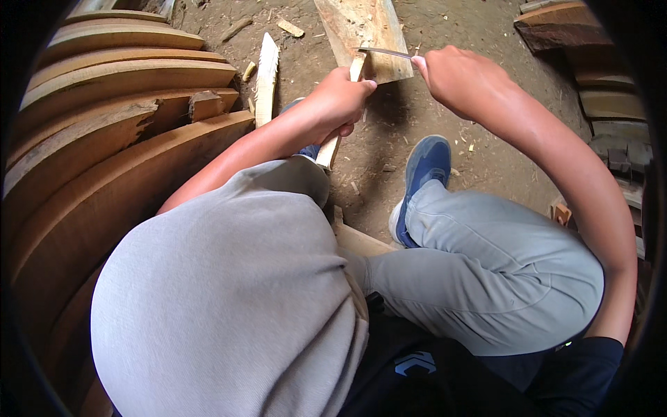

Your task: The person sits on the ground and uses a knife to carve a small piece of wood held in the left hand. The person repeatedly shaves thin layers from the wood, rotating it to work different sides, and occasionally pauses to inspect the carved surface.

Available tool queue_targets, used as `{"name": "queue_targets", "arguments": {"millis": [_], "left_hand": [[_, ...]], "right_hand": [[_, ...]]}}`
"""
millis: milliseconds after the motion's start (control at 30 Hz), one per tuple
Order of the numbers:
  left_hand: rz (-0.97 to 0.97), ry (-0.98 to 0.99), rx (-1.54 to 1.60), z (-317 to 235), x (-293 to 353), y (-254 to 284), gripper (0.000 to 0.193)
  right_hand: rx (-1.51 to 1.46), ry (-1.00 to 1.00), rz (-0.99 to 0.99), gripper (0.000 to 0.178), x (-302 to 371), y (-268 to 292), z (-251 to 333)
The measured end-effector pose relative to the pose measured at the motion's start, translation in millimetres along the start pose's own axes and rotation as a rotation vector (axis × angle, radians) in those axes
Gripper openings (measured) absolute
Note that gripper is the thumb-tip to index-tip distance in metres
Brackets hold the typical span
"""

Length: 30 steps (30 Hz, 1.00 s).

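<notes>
My left hand (338, 104) is wrapped round a narrow strip of pale wood (329, 153), which slants from beside my left leg up past the thumb. In my right fist (462, 76) is a knife; its handle is hidden by the fingers. The thin dark blade (388, 52) points left, and its tip lies at the upper end of the strip. I cannot tell whether it touches the wood. Behind the blade is a wide flat wooden board (356, 29), its near end close to both hands.
Curved wooden planks (132, 73) are stacked along the left, more timber (577, 55) along the right. A pointed pale wood piece (266, 80) lies on the dirt floor (479, 149) among chips. My right shoe (426, 174) is near the middle. A wood piece (363, 242) lies between my legs.
</notes>
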<state>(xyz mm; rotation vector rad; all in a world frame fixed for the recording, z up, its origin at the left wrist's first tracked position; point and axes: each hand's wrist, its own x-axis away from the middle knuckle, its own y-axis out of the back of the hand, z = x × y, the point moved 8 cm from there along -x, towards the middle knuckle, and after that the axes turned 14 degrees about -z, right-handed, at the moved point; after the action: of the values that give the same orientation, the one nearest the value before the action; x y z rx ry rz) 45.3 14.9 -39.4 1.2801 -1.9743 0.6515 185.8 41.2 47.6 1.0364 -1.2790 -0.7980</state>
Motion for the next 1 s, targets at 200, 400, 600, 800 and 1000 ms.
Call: {"name": "queue_targets", "arguments": {"millis": [200, 400, 600, 800, 1000], "left_hand": [[-0.108, -0.048, -0.133, 2, -6, 0, 0.014], [-0.154, -0.054, -0.183, 5, -12, 3, 0.021], [-0.187, -0.046, -0.178, 3, -8, 0, 0.019], [-0.097, -0.011, -0.098, -3, 3, -1, 0.018], [0.005, 0.021, 0.011, 0, 4, 0, 0.018]], "right_hand": [[-0.029, 0.05, -0.01, 0.032, 0, -3, 2], [-0.05, 0.019, -0.055, 0.047, -1, -11, 4], [0.07, -0.007, -0.016, 0.022, -1, -21, 5], [0.145, -0.064, -0.118, 0.024, -4, -20, -2], [0.039, 0.05, -0.202, 0.044, -4, -11, -13]]}}
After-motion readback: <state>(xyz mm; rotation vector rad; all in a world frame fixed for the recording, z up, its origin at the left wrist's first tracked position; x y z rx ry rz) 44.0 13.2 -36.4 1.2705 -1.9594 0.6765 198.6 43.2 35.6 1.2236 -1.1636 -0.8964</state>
